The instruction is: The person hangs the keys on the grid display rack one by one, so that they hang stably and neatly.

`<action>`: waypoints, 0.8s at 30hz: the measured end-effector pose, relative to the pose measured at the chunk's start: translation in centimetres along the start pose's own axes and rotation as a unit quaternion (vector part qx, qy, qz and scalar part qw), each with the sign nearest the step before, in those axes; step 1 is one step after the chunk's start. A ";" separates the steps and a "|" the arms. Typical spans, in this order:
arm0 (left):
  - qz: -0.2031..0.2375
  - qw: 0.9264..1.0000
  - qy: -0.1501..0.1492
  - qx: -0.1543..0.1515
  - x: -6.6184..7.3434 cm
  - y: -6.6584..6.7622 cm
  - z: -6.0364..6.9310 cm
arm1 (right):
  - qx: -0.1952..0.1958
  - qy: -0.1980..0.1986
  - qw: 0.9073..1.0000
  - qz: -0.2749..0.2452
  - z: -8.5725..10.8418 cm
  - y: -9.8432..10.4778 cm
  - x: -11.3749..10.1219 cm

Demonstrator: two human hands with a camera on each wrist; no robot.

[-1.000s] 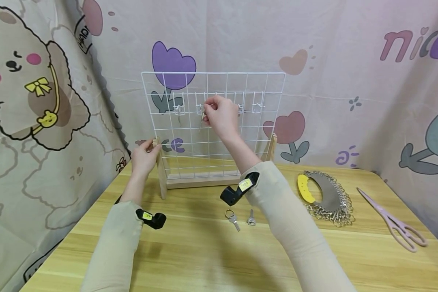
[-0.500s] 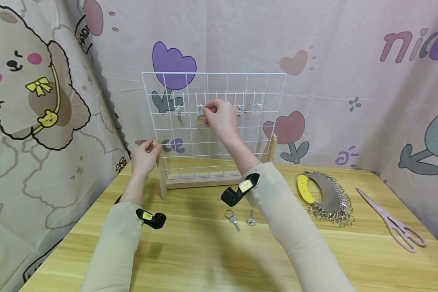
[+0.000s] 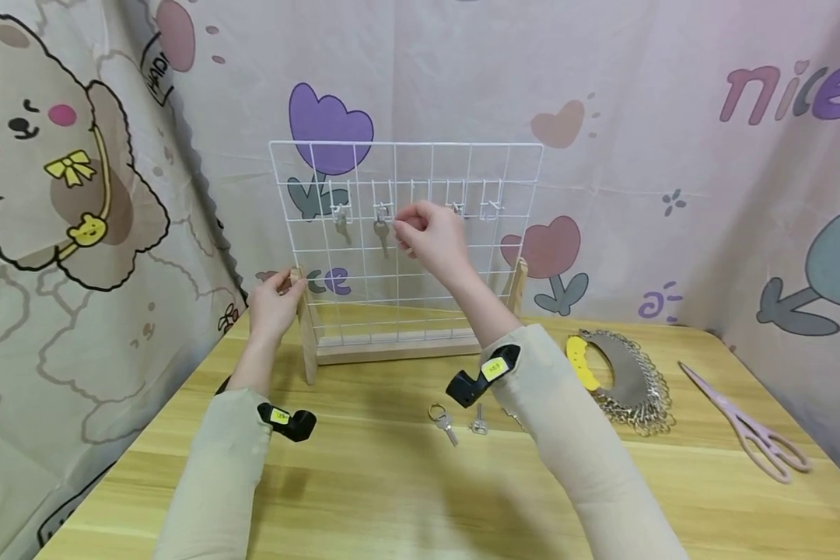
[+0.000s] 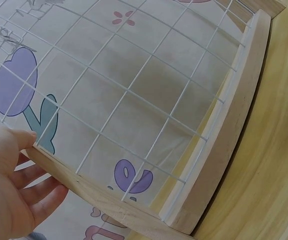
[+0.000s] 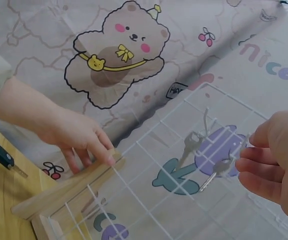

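A white wire grid rack (image 3: 406,272) in a wooden stand stands on the table, with several hooks along its upper part. One key (image 3: 343,225) hangs from the leftmost hook and a second key (image 3: 382,229) from the hook beside it. My right hand (image 3: 430,237) is just right of the second key, its fingers loosely bent with nothing visible between them. In the right wrist view the fingers (image 5: 256,167) are close to that key (image 5: 220,169). My left hand (image 3: 273,307) grips the top of the stand's left wooden post (image 4: 84,187) between thumb and fingers.
A key with a ring (image 3: 444,424) and another key (image 3: 479,420) lie on the table in front of the rack. To the right are a yellow-handled tool with metal rings (image 3: 626,381) and pink scissors (image 3: 745,424). A black car key (image 5: 4,156) lies at left in the right wrist view.
My right hand has let go of the second key, which now hangs from its hook, and has drawn back slightly to the right and down. The left hand keeps its grip on the post.
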State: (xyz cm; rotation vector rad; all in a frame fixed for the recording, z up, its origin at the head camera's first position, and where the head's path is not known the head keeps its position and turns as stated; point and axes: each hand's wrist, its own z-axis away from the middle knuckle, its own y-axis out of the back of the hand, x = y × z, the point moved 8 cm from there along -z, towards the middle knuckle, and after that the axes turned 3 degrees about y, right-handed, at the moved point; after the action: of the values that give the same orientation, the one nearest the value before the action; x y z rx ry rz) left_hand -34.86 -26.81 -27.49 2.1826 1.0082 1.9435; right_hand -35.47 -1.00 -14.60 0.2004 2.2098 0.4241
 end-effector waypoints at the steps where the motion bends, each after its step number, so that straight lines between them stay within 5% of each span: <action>1: -0.001 1.000 -0.001 0.001 0.0 0.0 0.0 | -0.002 -0.002 1.000 -0.003 0.2 0.1 0.2; 16: -0.003 1.000 -0.001 0.006 0.0 0.1 -0.1 | -0.028 -0.081 0.993 -0.082 5.1 2.0 7.0; 24: -0.005 1.000 -0.005 0.003 0.0 0.2 -0.2 | -0.053 -0.131 0.987 -0.074 8.8 2.1 11.7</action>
State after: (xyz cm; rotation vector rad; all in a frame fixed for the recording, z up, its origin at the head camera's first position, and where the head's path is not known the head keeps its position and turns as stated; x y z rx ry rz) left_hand -34.94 -27.04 -27.41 2.1834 1.0222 1.9262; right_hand -35.86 6.35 -27.46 0.0308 1.9244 0.4070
